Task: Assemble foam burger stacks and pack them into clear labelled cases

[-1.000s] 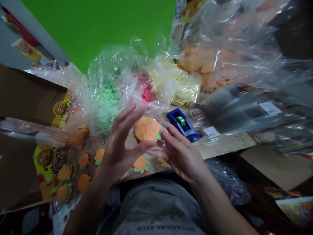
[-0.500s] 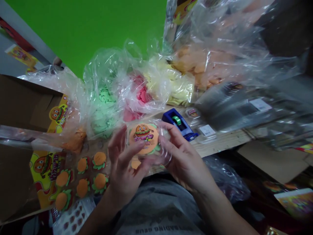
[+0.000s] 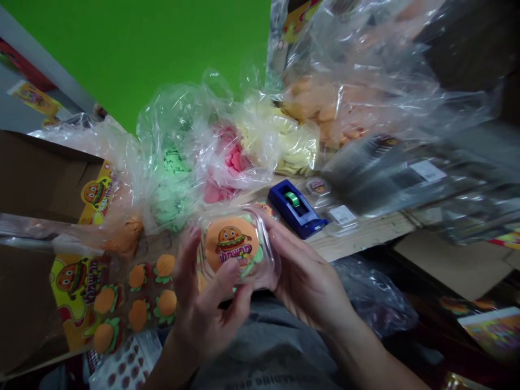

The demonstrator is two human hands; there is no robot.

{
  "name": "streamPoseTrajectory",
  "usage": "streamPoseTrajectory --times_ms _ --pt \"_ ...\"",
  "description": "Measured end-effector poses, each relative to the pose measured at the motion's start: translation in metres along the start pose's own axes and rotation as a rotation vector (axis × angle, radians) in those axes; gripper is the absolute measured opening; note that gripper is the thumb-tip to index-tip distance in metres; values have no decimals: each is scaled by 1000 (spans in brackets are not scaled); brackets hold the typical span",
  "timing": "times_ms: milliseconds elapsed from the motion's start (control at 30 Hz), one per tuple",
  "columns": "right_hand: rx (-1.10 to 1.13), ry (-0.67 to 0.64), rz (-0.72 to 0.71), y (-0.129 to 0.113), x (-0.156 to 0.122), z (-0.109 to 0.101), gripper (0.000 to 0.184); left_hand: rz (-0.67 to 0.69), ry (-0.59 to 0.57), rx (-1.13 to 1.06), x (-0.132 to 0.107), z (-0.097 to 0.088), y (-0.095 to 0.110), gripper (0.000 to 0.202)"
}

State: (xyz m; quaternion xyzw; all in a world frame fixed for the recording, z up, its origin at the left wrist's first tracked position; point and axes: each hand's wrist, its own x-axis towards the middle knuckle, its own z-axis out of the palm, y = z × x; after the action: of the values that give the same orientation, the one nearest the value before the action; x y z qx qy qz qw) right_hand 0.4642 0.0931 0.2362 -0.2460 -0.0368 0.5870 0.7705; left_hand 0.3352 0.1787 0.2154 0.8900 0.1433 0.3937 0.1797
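Between my two hands is a clear plastic container (image 3: 266,252) with a burger-shaped candy inside and a cartoon burger label (image 3: 233,244) on its top. My left hand (image 3: 207,292) grips its left side, the thumb lying across the label. Along the right side, my right hand (image 3: 309,276) is closed around the container's edge, its fingers partly hidden beneath. Just beyond the right hand stands a blue tape dispenser (image 3: 296,208) with green tape. To the left, several small burger candies (image 3: 166,265) lie in rows by a printed cardboard box (image 3: 77,276).
Clear bags of green pieces (image 3: 173,200), pink pieces (image 3: 233,157), yellow pieces (image 3: 298,149) and orange pieces (image 3: 325,108) line the back of the wooden table (image 3: 365,230). Clear containers (image 3: 343,216) and plastic packaging are at the right. A tray of dark pieces (image 3: 130,360) sits at lower left.
The container has come slightly lower and turned more face-up towards me. My left fingers have shifted to its left side, and my right hand has moved down its right edge.
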Motion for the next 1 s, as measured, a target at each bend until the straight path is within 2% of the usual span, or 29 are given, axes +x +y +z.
streamPoseTrajectory --times_ms 233,333,433,500,600,800,900,1000 --pt "0 -39 34 2 -3 0 27 29 -41 71 -1 -11 13 56" --pt "4 -53 45 1 -4 1 28 3 -103 16 -1 -16 14 60" --pt "-6 -64 42 1 -6 1 28 -18 -96 -65 -5 -19 9 64" --pt "-28 -47 46 3 -6 0 28 -97 -52 -212 -7 -19 6 71" --pt "-73 -32 54 7 -6 -1 30 -317 43 -457 -8 -17 6 75" --pt "-325 7 -60 12 -8 -6 27 -735 179 -798 -4 -17 16 48" --pt "-468 35 -117 16 -12 -12 25 -781 216 -775 -4 -20 15 35" --pt "-600 89 -230 19 -15 -17 23 -777 189 -725 -5 -21 15 24"
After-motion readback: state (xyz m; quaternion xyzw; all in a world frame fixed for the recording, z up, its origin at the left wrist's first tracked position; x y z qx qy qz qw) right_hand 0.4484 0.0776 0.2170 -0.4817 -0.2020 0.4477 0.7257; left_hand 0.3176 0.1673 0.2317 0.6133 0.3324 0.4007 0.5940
